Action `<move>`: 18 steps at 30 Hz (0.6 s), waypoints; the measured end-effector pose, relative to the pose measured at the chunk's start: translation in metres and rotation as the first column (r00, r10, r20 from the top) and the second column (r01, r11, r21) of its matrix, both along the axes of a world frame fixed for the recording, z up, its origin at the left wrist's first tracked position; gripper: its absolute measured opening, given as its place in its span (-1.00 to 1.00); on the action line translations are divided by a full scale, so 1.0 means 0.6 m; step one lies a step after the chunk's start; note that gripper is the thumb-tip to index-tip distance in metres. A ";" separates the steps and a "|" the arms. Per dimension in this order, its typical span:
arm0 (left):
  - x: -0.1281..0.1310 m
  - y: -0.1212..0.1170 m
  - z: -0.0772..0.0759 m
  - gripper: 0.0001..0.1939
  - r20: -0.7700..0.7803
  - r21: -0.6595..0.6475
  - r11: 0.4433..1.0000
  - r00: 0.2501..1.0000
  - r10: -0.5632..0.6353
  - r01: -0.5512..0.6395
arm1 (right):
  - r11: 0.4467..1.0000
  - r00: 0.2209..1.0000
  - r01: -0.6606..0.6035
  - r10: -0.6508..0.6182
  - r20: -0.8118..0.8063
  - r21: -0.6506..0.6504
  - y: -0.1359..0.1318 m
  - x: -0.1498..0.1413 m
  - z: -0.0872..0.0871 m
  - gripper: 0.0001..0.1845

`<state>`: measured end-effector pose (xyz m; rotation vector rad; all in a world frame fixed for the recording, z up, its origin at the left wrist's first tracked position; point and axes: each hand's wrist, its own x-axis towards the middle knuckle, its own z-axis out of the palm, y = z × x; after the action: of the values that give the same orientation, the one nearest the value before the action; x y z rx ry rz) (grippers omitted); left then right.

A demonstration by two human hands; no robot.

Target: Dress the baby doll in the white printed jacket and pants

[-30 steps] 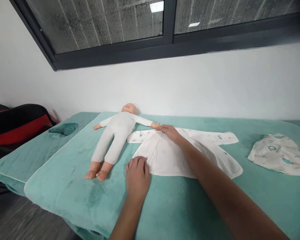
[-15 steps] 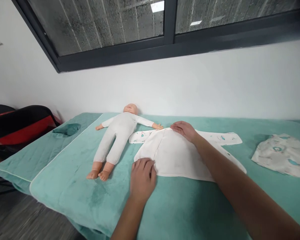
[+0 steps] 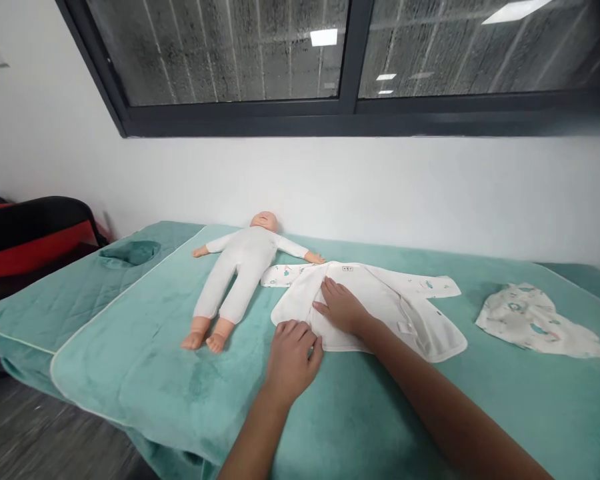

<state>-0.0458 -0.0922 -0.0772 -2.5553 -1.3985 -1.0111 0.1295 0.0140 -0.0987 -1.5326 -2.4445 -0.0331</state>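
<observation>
A white baby shirt (image 3: 375,300) lies spread open with its plain inner side up; its sleeves carry a small coloured print. My right hand (image 3: 345,308) rests flat on the shirt's left part, fingers stretched out and thumb apart. Just below it, my left hand (image 3: 293,357) lies at the lower left hem with fingers loosely bent and thumb apart, the fingertips on the cloth. Left of the shirt, a baby doll (image 3: 250,257) in a white suit lies on its back with arms out. One doll hand is close to the shirt's left sleeve.
A folded printed garment (image 3: 535,320) lies at the right on the green padded cover (image 3: 160,373). A green hollowed pillow (image 3: 130,252) is at the far left, near a black and red chair (image 3: 40,240). Behind stands a white wall (image 3: 360,193) below a dark-framed window.
My right hand has moved from the shirt's top edge down and left onto its front. The shirt's right side now shows folds, and its neck label is uncovered. My left hand stays near the hem.
</observation>
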 end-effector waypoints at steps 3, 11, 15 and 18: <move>-0.008 -0.011 0.010 -0.74 0.102 0.004 1.000 0.995 -0.002 0.001 | 0.999 0.999 -0.004 0.002 0.052 0.041 -0.062 -0.016 -0.001 -0.28; -0.201 0.003 0.137 -0.67 0.232 -0.177 0.956 0.933 0.273 -0.236 | 0.976 0.896 -0.109 0.014 -0.444 -0.189 -0.164 -0.029 0.070 -0.55; -0.308 0.058 0.120 -0.42 0.262 -0.436 0.854 0.869 0.421 -0.282 | 0.983 0.795 -0.028 -0.087 -0.600 -0.179 -0.075 -0.109 0.096 -0.50; -0.329 0.089 0.088 -0.38 0.302 -0.533 0.829 0.877 0.374 -0.170 | 0.988 0.832 -0.147 0.104 -0.545 -0.037 0.009 -0.207 0.096 -0.33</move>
<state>-0.2430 -0.0391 -0.0246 -2.4014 -2.3395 -1.3062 0.0052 0.0196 -0.0409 -1.1893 -2.0888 0.4648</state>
